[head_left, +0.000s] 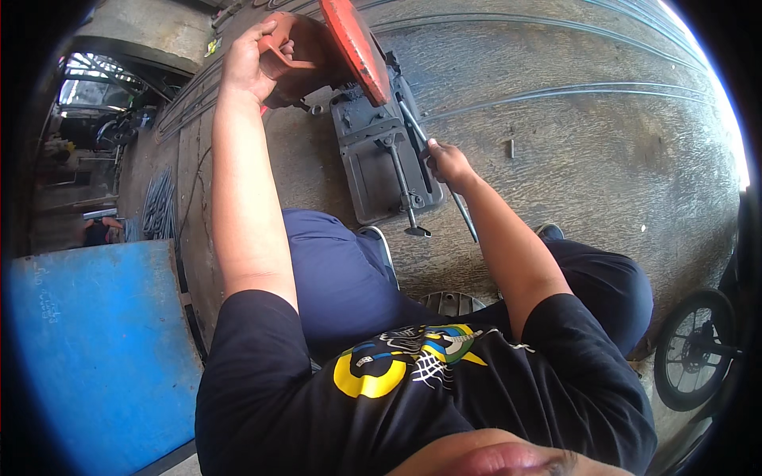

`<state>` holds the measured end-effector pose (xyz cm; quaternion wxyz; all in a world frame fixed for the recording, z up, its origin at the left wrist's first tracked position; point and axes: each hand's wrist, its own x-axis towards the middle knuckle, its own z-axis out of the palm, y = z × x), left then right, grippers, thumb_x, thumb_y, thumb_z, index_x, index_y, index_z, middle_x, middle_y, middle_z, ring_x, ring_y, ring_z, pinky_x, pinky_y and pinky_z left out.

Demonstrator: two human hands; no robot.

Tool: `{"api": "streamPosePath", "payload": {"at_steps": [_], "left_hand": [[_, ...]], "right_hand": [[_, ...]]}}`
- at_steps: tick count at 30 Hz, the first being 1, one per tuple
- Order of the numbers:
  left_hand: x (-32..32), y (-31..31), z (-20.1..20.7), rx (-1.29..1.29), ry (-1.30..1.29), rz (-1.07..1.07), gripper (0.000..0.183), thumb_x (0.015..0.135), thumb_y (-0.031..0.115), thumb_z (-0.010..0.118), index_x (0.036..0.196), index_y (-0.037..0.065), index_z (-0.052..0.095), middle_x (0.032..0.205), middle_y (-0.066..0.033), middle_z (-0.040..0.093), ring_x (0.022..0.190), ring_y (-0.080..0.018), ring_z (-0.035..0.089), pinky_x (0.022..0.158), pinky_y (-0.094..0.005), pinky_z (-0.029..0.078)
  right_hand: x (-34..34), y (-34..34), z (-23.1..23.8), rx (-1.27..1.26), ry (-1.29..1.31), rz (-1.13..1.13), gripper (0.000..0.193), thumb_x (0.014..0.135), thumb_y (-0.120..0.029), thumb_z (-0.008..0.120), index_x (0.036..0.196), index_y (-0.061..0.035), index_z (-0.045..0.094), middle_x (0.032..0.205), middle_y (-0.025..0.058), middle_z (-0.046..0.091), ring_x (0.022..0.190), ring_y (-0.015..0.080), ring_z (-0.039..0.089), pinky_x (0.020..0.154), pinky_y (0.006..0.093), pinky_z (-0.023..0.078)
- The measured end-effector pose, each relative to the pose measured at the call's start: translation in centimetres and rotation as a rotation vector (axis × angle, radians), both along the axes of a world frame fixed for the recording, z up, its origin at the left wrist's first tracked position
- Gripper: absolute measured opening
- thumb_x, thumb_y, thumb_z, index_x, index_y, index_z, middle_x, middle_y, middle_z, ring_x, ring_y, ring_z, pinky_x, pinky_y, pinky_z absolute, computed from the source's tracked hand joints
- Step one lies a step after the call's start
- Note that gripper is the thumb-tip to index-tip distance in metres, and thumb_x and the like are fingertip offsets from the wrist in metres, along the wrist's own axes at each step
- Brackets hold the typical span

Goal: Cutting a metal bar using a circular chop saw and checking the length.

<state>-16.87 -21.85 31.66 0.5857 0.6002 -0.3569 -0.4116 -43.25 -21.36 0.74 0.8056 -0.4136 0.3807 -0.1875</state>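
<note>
A chop saw with a red-orange guard (359,51) stands on the floor in front of me, on a dark metal base (369,186). My left hand (258,59) is closed round its orange handle (290,62), to the left of the guard. My right hand (450,165) grips a thin metal rod (463,214) at the right side of the base. The rod's far end runs up beside the guard; its near end slants toward my right leg. A clamp screw (401,178) with a small crank lies along the base, between my hands.
Long thin rods (556,94) lie across the floor at the far right. A short metal piece (511,149) rests on the concrete. A blue panel (103,341) is at left, a bundle of rods (159,205) beyond it. A wheel (694,349) stands at right.
</note>
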Motion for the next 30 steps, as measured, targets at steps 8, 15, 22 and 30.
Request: {"api": "streamPosePath", "payload": {"at_steps": [8,15,22,30], "left_hand": [[0.0,0.2,0.2,-0.013,0.007,-0.007,0.031,0.088,0.023,0.055,0.108,-0.001,0.056,0.085,-0.0091,0.061,0.073,-0.017,0.061,0.071,-0.0301,0.054],[0.4,0.0,0.2,0.0,0.04,-0.015,0.031,0.086,0.021,0.059,0.107,-0.002,0.055,0.084,-0.01,0.06,0.074,-0.0186,0.062,0.069,-0.0309,0.055],[0.5,-0.2,-0.1,-0.004,0.057,0.0,0.033,0.086,0.021,0.059,0.109,-0.002,0.054,0.088,-0.0116,0.06,0.071,-0.0211,0.062,0.067,-0.0321,0.055],[0.8,0.1,0.2,0.017,0.012,0.011,0.04,0.086,0.023,0.058,0.113,-0.007,0.053,0.091,-0.0142,0.061,0.079,-0.0224,0.062,0.072,-0.033,0.053]], "right_hand": [[0.9,0.7,2.6,0.143,0.031,0.05,0.045,0.097,-0.048,0.039,0.069,-0.0143,0.045,0.054,-0.004,0.034,0.041,0.0094,0.028,0.038,0.0271,0.022],[1.3,0.9,2.2,0.028,0.127,0.09,0.049,0.097,-0.049,0.038,0.066,-0.0118,0.047,0.053,-0.0017,0.038,0.04,0.012,0.033,0.038,0.0298,0.028],[1.2,0.9,1.7,-0.355,0.329,0.009,0.053,0.096,-0.046,0.042,0.079,0.0002,0.06,0.066,0.0118,0.058,0.062,0.0245,0.056,0.063,0.038,0.046],[1.9,1.0,2.2,-0.533,0.494,-0.026,0.049,0.095,-0.045,0.044,0.094,-0.001,0.065,0.087,0.02,0.066,0.088,0.0367,0.062,0.079,0.0436,0.046]]}}
